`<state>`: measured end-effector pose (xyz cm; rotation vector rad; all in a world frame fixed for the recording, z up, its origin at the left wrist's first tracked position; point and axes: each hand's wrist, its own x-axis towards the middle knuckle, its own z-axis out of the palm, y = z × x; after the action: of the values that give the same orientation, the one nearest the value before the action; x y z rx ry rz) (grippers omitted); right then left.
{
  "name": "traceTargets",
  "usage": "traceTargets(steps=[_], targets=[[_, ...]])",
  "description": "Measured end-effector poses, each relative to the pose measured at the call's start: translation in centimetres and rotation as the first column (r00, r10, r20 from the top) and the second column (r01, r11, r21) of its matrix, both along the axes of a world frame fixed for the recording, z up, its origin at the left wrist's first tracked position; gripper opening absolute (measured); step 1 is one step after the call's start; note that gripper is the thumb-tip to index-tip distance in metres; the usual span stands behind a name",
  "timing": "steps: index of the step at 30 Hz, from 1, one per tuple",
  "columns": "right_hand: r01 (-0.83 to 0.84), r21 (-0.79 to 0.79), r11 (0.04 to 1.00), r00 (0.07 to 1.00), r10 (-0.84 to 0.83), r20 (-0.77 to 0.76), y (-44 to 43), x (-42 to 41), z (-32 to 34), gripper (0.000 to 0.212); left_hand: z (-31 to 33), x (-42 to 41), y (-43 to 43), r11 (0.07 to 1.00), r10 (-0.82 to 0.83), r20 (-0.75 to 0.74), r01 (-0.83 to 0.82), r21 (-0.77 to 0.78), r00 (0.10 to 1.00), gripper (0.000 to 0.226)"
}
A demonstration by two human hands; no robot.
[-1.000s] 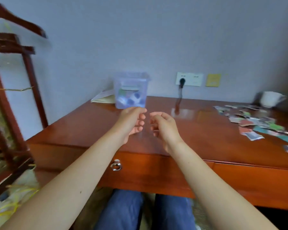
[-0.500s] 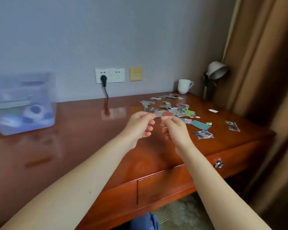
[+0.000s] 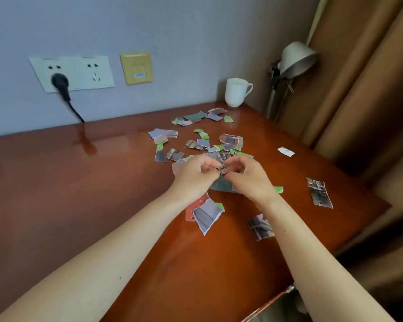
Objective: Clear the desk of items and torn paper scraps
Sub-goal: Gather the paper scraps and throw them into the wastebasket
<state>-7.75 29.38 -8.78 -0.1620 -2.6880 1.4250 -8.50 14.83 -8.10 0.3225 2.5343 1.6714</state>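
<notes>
Left hand [image 3: 196,175] and right hand [image 3: 249,175] are pinching one small scrap [image 3: 223,168] together above the surface [image 3: 79,182] (more torn paper scraps [image 3: 205,144] lying at twelve o'clock).

So the torn printed paper scraps [image 3: 201,142] are scattered over the right half of the glossy reddish wooden desk [image 3: 68,182]. White ceramic mug [image 3: 236,92] sits behind them in the back right corner, with the grey metal desk lamp [image 3: 293,60] right of it. Both hands meet above the scraps; white double wall socket [image 3: 72,73] is behind, to the left.
</notes>
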Motion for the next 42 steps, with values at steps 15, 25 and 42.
traceTargets(steps=[15, 25, 42], targets=[[-0.399, 0.458, 0.795, 0.851, 0.135, 0.507, 2.8, -2.9, 3.6, 0.057, 0.9, -2.4, 3.2, 0.699, -0.161, 0.052, 0.151, -0.699, 0.986, 0.044], [-0.436, 0.356, 0.827, 0.839, 0.230, 0.494, 4.1, -3.5, 3.8, 0.034, 2.2, -1.4, 5.5, 0.522, -0.024, 0.140, 0.132, -0.843, 0.990, 0.035], [0.388, -0.521, 0.760, 0.630, 0.194, 0.752, 0.6, -1.9, 8.0, 0.022, 6.0, 1.4, 1.5, 0.705, 0.472, 0.771, -0.708, -0.038, 0.429, 0.010]])
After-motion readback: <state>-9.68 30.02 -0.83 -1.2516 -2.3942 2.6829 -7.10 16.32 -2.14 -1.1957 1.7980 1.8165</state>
